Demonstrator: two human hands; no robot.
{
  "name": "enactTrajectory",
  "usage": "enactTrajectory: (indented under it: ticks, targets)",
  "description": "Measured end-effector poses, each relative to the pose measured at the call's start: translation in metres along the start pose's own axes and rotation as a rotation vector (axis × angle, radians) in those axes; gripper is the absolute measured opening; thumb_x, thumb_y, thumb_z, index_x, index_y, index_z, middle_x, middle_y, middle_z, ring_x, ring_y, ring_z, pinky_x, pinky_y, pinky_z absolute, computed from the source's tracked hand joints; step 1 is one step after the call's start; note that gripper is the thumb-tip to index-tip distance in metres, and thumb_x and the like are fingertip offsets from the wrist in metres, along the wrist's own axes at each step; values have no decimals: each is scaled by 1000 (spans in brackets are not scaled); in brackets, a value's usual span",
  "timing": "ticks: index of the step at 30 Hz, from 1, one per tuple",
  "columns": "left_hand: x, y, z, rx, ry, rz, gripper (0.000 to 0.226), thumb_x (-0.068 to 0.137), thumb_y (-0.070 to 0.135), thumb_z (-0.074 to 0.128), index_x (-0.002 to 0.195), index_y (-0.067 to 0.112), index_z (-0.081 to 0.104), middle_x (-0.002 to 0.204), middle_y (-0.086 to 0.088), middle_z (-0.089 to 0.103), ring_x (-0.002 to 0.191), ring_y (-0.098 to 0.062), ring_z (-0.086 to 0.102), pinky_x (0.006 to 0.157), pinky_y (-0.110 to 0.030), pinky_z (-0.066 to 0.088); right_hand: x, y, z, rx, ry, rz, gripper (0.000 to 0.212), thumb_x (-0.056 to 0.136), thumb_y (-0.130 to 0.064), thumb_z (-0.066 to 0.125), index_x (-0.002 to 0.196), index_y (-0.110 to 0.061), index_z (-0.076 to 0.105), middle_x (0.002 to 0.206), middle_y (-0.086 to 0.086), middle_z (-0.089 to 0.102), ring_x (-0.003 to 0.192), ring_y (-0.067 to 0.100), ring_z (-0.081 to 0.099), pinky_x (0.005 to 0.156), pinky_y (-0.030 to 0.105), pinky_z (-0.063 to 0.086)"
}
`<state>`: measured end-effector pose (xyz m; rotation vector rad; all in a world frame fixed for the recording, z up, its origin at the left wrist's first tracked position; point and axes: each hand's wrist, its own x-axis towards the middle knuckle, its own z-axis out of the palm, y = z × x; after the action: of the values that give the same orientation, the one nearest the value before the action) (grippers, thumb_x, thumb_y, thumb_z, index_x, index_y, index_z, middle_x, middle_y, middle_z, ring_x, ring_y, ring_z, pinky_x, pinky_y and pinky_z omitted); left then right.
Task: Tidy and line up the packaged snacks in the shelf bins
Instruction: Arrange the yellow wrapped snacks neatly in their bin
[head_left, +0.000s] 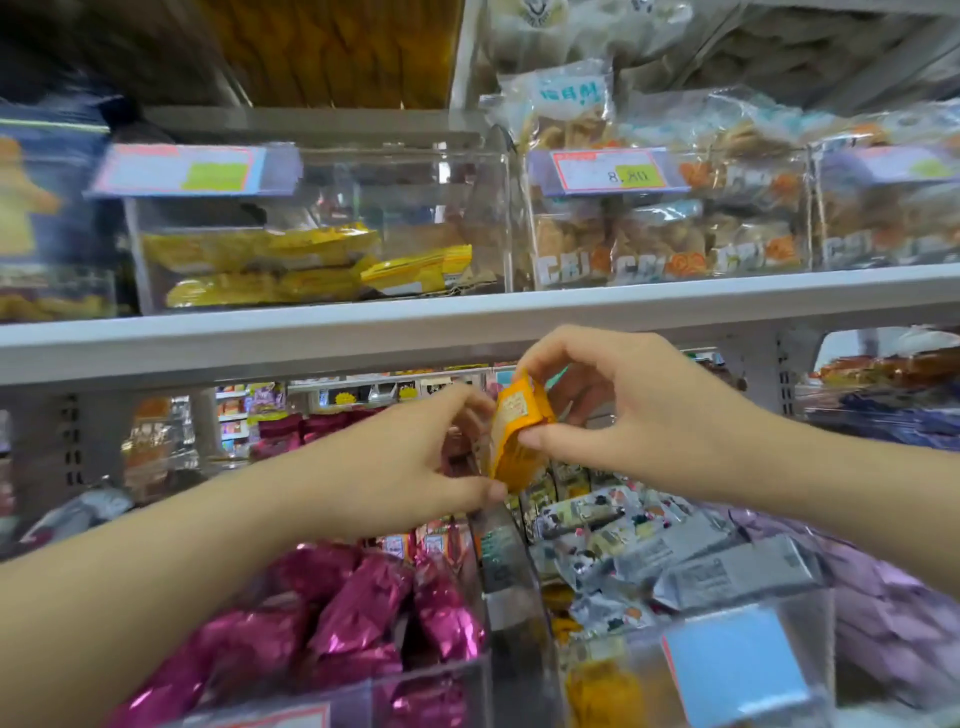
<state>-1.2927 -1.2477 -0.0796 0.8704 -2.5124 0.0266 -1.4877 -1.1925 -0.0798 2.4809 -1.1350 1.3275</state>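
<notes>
A small orange snack packet (519, 427) is held in mid-air in front of the shelf, below the white shelf edge (363, 332). My left hand (400, 467) pinches its lower left side with thumb and fingers. My right hand (618, 405) grips its right edge and top. Above, a clear bin (483, 218) holds several yellow packets (260, 249) lying flat. Below my hands, a clear bin (436, 686) is full of magenta foil packets (363, 608), and beside it a bin holds grey printed packets (675, 551).
Clear bags of fried snacks (660, 254) fill the upper right bin behind a price tag (608, 171). A blue label (737, 665) fronts the lower right bin. Purple packets (893, 613) lie at far right. A clear divider (504, 566) separates the lower bins.
</notes>
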Motion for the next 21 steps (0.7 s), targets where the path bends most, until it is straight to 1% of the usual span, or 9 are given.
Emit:
enactTrajectory:
  ticks: [2,4,5,6,9,12,14,18,21]
  targets:
    - [-19,10,-4,-111,67,48,49,81,31,71,122,35,43,98,25,59,86,17,55,70,-3,39,-11,-19,2,53,17,-21,27,77,-20,74,98,-25,59,88,-11,68,80,6,66,73,24,54]
    - [-41,13,-7,-161,127,85,44,83,25,72,120,34,49,100,18,65,90,2,62,75,-17,48,-21,-33,8,126,24,-31,27,77,-17,75,98,-23,58,88,-9,68,81,9,67,73,26,55]
    - [-54,14,-7,-168,155,98,40,83,23,70,117,33,52,101,16,66,90,-3,64,78,-25,50,-27,-39,12,172,22,-34,28,78,-16,75,97,-23,56,87,-9,68,80,10,67,72,27,55]
    - [-67,15,-7,-172,181,107,37,82,23,68,114,32,53,101,16,66,91,-5,64,80,-28,50,-33,-43,17,210,20,-35,28,79,-16,74,97,-24,55,87,-9,67,79,10,66,72,26,54]
    - [-111,17,-5,-118,217,112,33,80,28,64,110,33,54,98,20,64,88,-1,63,77,-24,49,-53,-60,38,285,15,-29,26,77,-21,68,97,-26,53,86,-11,64,76,8,64,70,21,51]
    - [-157,16,3,-67,229,107,35,81,35,64,114,33,55,98,26,61,88,6,58,75,-14,45,-76,-80,66,360,0,-25,25,76,-18,67,95,-26,53,88,-9,63,78,8,63,72,17,50]
    - [-190,10,13,-45,226,98,38,80,38,62,117,30,57,102,26,60,92,9,56,78,-10,42,-94,-90,90,415,-31,8,24,76,-18,67,95,-26,54,88,-8,63,80,9,63,73,17,50]
    - [-255,-10,40,-18,155,-7,38,82,35,63,119,30,58,105,26,57,95,13,52,79,-4,37,-128,-99,138,386,-173,67,24,77,-22,73,96,-27,59,91,-12,66,82,5,65,74,16,49]
    - [-302,-33,62,18,72,-112,41,81,44,57,121,34,55,108,25,56,97,10,51,83,-8,38,-147,-100,167,347,-302,113,20,80,-18,74,93,-27,63,89,-13,67,83,3,64,75,15,49]
